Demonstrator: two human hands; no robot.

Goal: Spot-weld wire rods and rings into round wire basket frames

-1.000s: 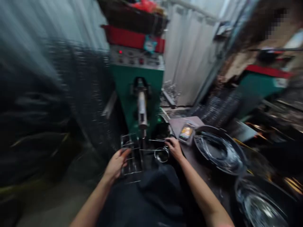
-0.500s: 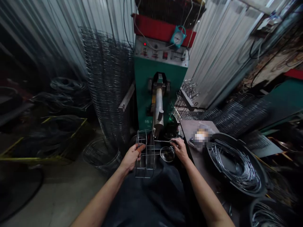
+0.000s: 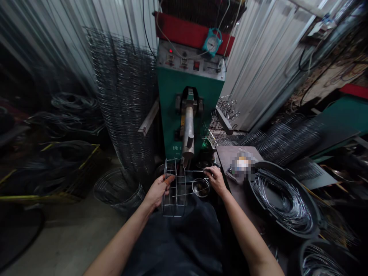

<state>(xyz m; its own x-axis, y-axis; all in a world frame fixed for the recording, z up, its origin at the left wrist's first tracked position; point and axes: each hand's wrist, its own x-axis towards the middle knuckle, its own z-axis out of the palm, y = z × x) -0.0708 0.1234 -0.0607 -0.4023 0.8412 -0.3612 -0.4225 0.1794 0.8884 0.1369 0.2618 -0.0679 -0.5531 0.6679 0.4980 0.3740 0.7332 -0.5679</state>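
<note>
My left hand (image 3: 156, 191) grips the side of a cage-like frame of welded steel wire (image 3: 174, 188), which stands upright in front of my lap. An orange patch shows on one of its fingers. My right hand (image 3: 216, 180) pinches a thin wire rod (image 3: 195, 171) that runs left into the frame. Just below that rod, a small round metal bowl (image 3: 200, 187) sits near my right hand. Straight ahead, the electrode arm (image 3: 188, 132) of a green spot-welding machine (image 3: 186, 86) comes down close above the frame, without clearly touching it.
To the right, black tubs (image 3: 283, 203) hold coiled wire beside a metal worktop (image 3: 227, 157). A tall roll of wire mesh (image 3: 123, 99) stands left of the machine. A round wire basket (image 3: 117, 189) lies on the concrete floor (image 3: 69, 230). Corrugated sheet walls surround the space.
The view has swung and steadied, with the earlier blur gone. The wire frame now stands more upright and sharper in my left hand, while my right hand stays on the rod.
</note>
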